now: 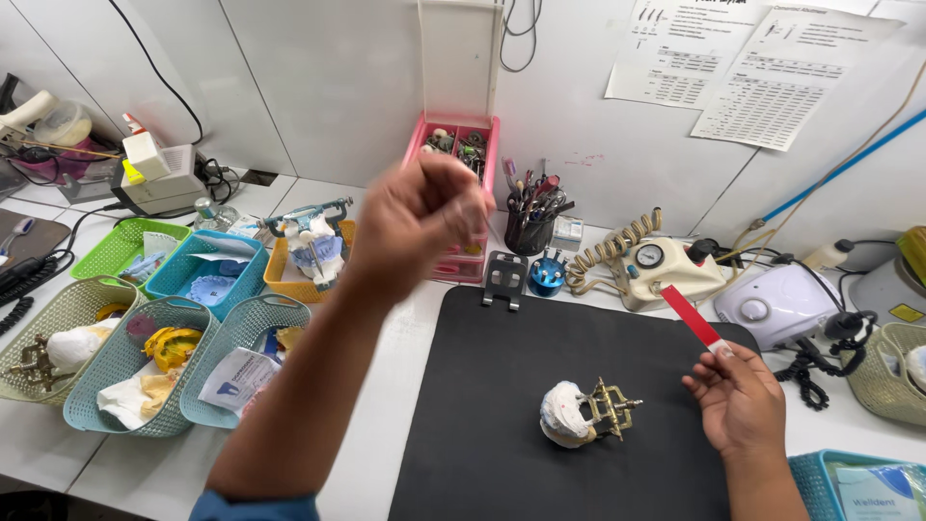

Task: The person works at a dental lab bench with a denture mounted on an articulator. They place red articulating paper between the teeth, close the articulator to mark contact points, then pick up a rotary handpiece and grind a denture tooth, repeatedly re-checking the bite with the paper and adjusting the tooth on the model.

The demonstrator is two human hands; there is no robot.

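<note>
My left hand (420,227) is raised and blurred in front of a pink compartment box (453,145), its fingers curled in a fist; whether anything is in it cannot be seen. My right hand (738,400) rests at the right edge of a black mat (502,405) and pinches a thin red and white strip (694,318) that points up and left. On the mat, left of that hand, lies a white plaster dental model on a brass articulator (584,413).
Several plastic baskets (145,367) with plaster casts and papers fill the left of the bench. A black holder of tools (531,227), a cream control unit (666,270) with a coiled cord and a white device (776,304) stand behind the mat. Another basket (854,482) sits at bottom right.
</note>
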